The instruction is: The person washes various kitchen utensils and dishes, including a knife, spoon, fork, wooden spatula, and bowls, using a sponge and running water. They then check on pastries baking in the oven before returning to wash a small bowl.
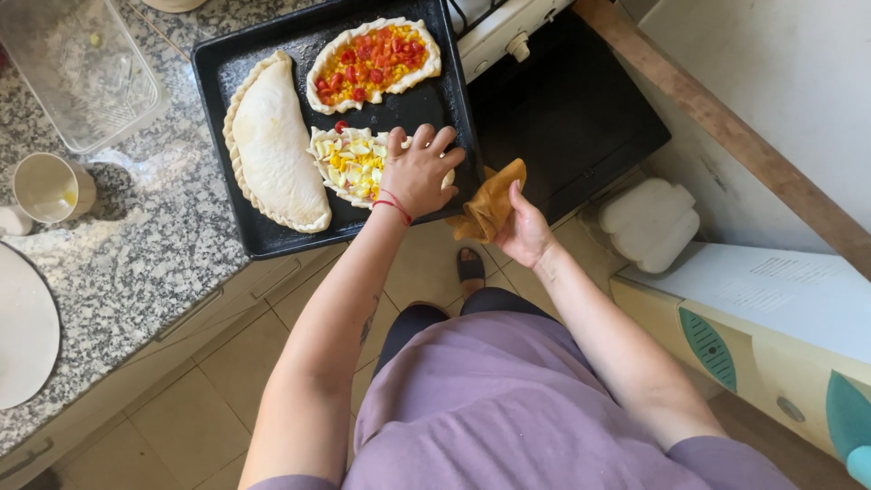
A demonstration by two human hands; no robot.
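A black baking tray [299,50] rests half on the granite counter [136,254], half over the stove edge. On it lie a folded, closed dough pocket [270,141], an open dough boat with red and yellow filling [372,62], and a second open one with yellow and white filling [349,163]. My left hand [419,171] lies flat on that second piece, fingers spread, a red string around the wrist. Just off the tray's near right corner, my right hand [523,231] grips a crumpled orange cloth [491,201].
A clear plastic container [77,68] and a metal cup [50,186] stand on the counter to the left, a white plate [23,327] at the left edge. The dark oven front [562,109] lies right of the tray. A white jug [649,222] stands on the floor.
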